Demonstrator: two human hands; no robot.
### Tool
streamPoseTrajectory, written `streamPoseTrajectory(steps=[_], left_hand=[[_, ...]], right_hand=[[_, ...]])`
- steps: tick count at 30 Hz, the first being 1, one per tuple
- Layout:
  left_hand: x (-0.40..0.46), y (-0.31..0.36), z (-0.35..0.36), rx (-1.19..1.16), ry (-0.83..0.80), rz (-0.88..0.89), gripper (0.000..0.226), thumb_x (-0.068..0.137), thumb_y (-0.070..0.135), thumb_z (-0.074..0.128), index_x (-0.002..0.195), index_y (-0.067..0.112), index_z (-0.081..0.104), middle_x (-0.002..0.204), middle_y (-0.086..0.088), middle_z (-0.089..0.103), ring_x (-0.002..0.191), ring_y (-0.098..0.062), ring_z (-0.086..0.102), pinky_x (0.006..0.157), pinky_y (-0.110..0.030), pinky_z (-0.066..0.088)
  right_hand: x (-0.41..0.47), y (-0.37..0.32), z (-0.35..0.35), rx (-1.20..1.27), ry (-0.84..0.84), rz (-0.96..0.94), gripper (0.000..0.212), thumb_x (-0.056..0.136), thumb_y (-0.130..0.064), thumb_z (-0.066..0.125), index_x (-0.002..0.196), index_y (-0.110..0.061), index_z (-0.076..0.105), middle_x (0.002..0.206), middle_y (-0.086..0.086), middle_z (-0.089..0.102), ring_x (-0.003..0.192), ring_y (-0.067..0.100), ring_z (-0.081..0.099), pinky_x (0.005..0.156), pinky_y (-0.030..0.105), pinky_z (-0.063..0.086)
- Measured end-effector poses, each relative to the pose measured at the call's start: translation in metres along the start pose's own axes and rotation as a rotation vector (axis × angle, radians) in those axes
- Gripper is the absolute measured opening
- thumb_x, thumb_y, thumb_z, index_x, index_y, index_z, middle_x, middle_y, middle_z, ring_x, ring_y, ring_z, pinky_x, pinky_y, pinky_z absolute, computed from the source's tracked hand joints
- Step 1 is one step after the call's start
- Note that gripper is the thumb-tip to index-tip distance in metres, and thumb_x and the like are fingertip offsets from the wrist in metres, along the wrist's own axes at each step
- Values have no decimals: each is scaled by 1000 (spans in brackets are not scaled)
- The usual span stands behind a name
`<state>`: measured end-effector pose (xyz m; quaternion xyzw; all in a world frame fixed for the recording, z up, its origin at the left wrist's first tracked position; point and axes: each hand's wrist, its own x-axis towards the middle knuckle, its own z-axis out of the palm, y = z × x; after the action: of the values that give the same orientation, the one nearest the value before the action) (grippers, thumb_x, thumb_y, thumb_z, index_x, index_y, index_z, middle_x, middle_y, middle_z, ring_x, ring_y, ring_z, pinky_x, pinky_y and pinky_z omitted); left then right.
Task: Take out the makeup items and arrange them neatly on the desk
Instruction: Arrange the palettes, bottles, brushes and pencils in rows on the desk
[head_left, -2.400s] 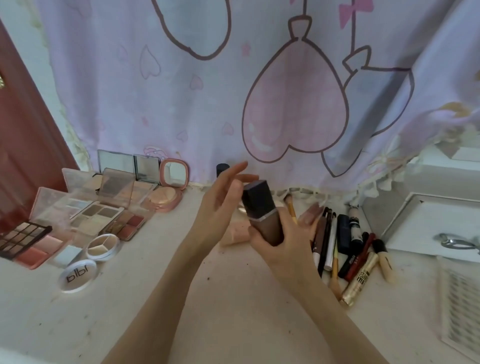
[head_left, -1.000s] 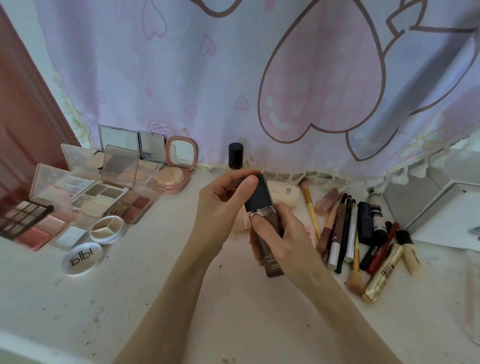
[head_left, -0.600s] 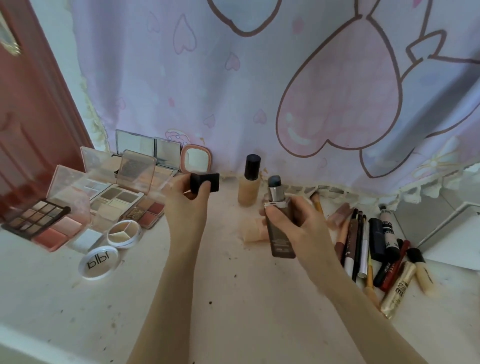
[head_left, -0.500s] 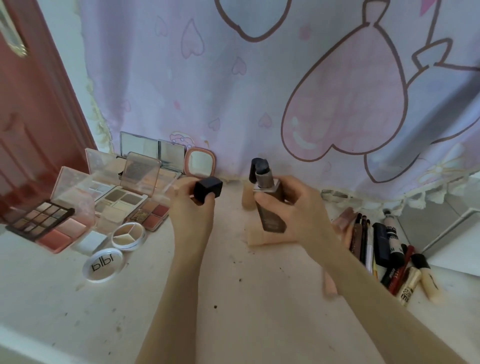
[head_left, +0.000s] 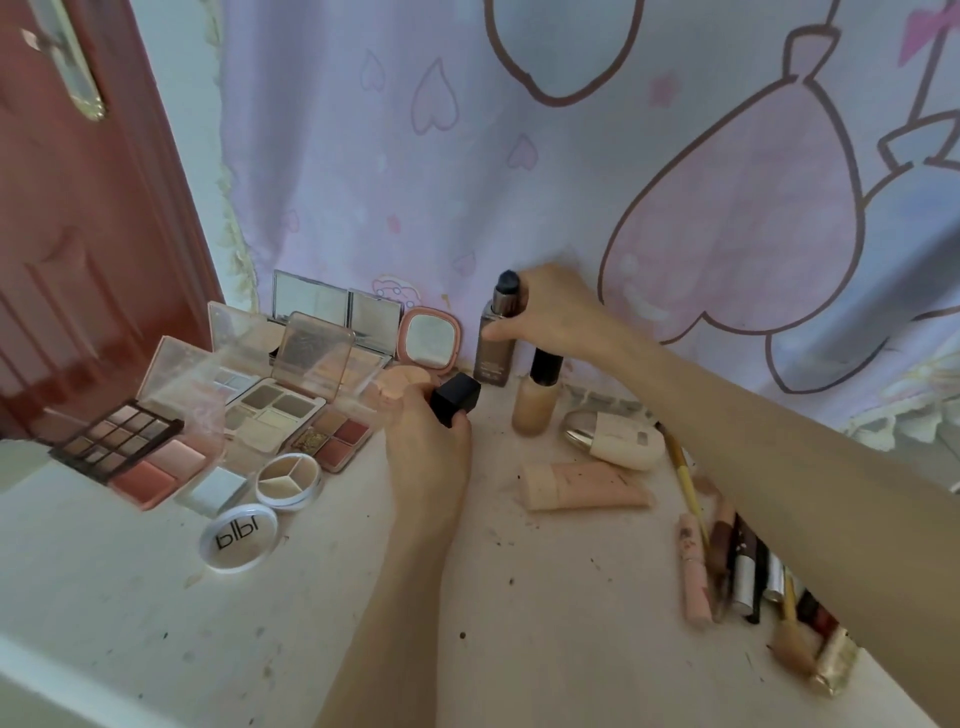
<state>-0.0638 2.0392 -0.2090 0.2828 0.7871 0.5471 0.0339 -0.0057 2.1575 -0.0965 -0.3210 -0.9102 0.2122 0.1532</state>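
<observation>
Desk (head_left: 545, 649): pale top, speckled with dark crumbs, nearest the camera.
Pencils and tubes (head_left: 748, 577): loose cluster at near right, partly hidden under the right forearm; a pink tube (head_left: 693, 577) at its left edge, a brush (head_left: 792, 647) and a gold tube (head_left: 836, 665) at the near end.
Round lid (head_left: 238, 538): white rim, black lettering, flat on the desk at near left.
Tri-colour pot (head_left: 289, 478): open, just behind the round lid, touching or nearly so.
Peach tube (head_left: 587, 486): lying on its side mid-desk, right of the left hand.
Cream bottle (head_left: 615, 441): on its side with a gold end, just behind the peach tube.
Left hand (head_left: 428, 452): fingers curled round a black square cap (head_left: 456, 399), held above the desk.
Palettes (head_left: 208, 415): several open ones with clear lids raised, crowded at left; dark eyeshadow palette (head_left: 117, 434) at the far left.
Beige bottle (head_left: 537, 397): upright, black cap on, beyond the left hand and under the right wrist.
Right hand (head_left: 553, 314): gripping the upper part of the brown bottle (head_left: 493, 348), thumb across its front.
Brown bottle: uncapped, dark pump exposed, upright at the back of the desk, its base at or just over the surface, just left of the beige bottle.
Pink compact (head_left: 428, 343): open, mirror facing out, just left of the brown bottle.
Curtain (head_left: 519, 171): lilac with heart outlines, hanging behind everything.
Door (head_left: 78, 234): red-brown, far left.
</observation>
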Motion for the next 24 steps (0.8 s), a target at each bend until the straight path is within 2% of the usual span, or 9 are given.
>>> streamPoseTrajectory(steps=[5,9,13,16,20,24], left_hand=[[0,0,6,26,-38,-28,33,84,13,61,115,6,53,106,-13,60,99,-28,53,83,-37,43],[0,-1,8,31,-42,-24,33,84,13,61,115,6,53,105,-11,61,98,-26,53,79,-31,40],[-1,-2,10,39,-44,-34,32,85,14,61,115,7,52,109,-10,61,101,-25,53,79,-26,36],[-2,-1,14,69,-59,-46,30,85,14,61,113,7,52,113,-10,58,103,-25,53,80,-28,38],[-3,2,21,98,-92,-28,27,85,16,62,109,7,52,113,-11,56,100,-24,51,74,-24,35],[1,4,29,95,-118,13,28,85,17,63,104,5,49,109,-12,56,98,-26,52,71,-23,31]], right_hand=[[-1,19,12,-91,-33,62,32,70,-32,74,65,-19,45,65,-1,50,63,18,50,53,29,36],[-8,29,21,-75,-4,77,35,70,-35,71,59,-27,39,62,-6,47,59,14,45,49,26,28],[-9,32,21,-79,-15,67,32,71,-34,70,61,-25,41,65,-3,50,62,16,47,49,27,29],[-13,36,16,-101,-26,52,29,72,-31,71,66,-18,46,67,-1,49,64,17,47,49,27,31],[-19,44,11,-61,-45,87,34,72,-28,74,86,-3,57,79,9,59,65,19,49,55,29,36],[-21,43,9,-32,-70,109,31,71,-22,75,88,-4,57,80,8,58,68,19,51,53,28,36]])
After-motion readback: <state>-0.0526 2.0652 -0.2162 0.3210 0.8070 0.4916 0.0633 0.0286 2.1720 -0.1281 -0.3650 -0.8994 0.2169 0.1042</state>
